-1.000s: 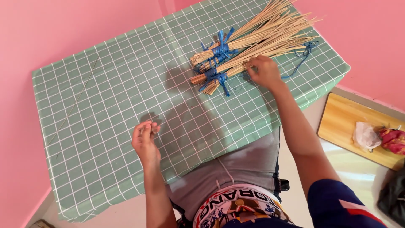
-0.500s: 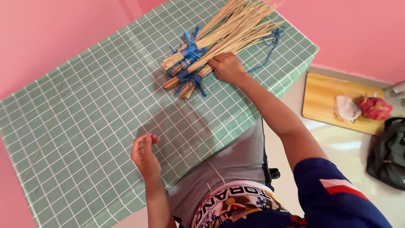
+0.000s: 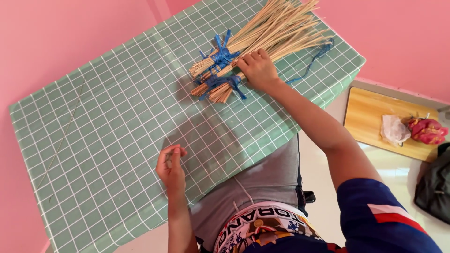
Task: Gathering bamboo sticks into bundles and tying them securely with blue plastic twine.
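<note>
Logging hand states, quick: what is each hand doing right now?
Left hand: fingers pinched together; anything held cannot be told.
Right hand: resting on the bundle of thin tan sticks tied with blue string; grip unclear.

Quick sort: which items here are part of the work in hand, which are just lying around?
In use:
- right hand, resting on the stick bundles
- blue ties binding the bundles
- left hand, fingers pinched, whether holding anything unclear
- checked green tablecloth

Lying about:
- single thin stick, far left
- wooden board on the floor
- white bag, red item
- dark bag
</note>
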